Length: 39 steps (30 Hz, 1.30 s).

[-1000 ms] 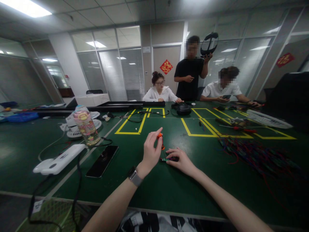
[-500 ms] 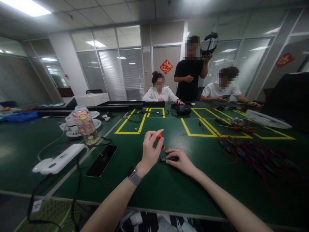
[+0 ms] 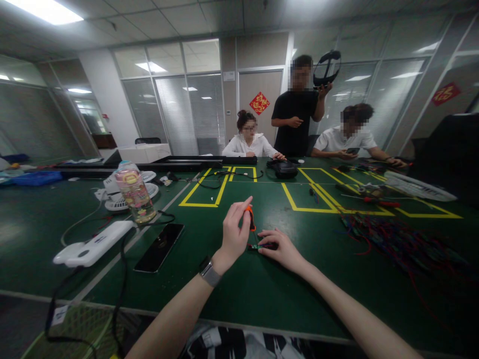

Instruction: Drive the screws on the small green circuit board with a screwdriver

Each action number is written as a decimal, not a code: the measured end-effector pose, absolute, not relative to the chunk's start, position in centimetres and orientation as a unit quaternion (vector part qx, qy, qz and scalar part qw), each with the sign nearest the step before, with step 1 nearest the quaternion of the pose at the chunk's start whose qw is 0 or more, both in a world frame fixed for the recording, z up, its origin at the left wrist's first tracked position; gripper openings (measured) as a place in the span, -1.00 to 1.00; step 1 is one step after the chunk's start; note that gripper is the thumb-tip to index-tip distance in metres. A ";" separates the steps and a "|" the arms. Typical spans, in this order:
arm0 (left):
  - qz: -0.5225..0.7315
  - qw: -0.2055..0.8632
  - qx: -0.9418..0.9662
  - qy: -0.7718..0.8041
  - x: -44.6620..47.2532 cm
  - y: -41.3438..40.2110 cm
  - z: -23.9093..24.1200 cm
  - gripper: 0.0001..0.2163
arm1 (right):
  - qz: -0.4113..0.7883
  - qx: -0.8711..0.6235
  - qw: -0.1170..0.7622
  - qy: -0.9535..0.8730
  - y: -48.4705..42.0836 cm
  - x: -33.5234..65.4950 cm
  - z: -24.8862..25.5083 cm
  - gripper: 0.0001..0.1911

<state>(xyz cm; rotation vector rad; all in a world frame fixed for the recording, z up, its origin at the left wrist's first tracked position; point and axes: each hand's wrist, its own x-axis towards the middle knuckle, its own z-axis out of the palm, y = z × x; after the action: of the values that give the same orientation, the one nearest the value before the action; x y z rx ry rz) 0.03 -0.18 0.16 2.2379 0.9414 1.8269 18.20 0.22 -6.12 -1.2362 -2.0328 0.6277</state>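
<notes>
The orange screwdriver (image 3: pixel 249 218) stands nearly upright in the left hand (image 3: pixel 232 235), fingertips pinched on its handle. More of the orange shows than half a second ago, and the grip is unchanged. Just right of it, the right hand (image 3: pixel 281 248) still pins a small green board (image 3: pixel 255 247) to the green table (image 3: pixel 262 294). A phone (image 3: pixel 159 248) lies left and tangled wires (image 3: pixel 392 239) lie right. Glass partitions stand beyond.

Looks like an electronics assembly workshop inside an office suite: long green workbench (image 3: pixel 262 299) marked with yellow tape rectangles (image 3: pixel 204 192), loose tangle of red and blue wires (image 3: pixel 392 239), red-handled screwdriver (image 3: pixel 378 202) lying by it, glass partitions with blinds (image 3: pixel 175 114) behind, ceiling light panels (image 3: pixel 48 10) overhead, three co-workers (image 3: pixel 249 142) at the far end.
</notes>
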 end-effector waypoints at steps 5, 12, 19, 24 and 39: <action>0.611 0.022 0.721 0.325 0.0 0.1 0.1 -0.78 | 0.241 -0.473 0.336 -0.778 0.2 18.2 -6.2 -0.86; 0.594 0.047 0.735 0.324 0.2 -0.1 0.2 -0.66 | 0.243 -0.477 0.332 -0.777 0.2 18.2 -6.0 -0.87; 0.592 0.036 0.734 0.331 0.1 0.0 0.4 -0.75 | 0.240 -0.476 0.330 -0.779 0.2 18.2 -6.0 -0.87; 0.587 0.064 0.743 0.315 0.0 -0.1 0.6 -0.71 | 0.242 -0.476 0.333 -0.777 0.1 18.2 -5.9 -0.87; 0.610 0.028 0.725 0.317 0.2 0.0 0.3 -0.80 | 0.236 -0.475 0.330 -0.781 0.2 18.2 -6.1 -0.88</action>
<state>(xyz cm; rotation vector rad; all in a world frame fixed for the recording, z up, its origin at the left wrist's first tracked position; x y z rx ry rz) 0.17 -0.01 0.27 2.2386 0.9802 1.8845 18.23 0.21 -6.14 -1.2419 -2.0425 0.6172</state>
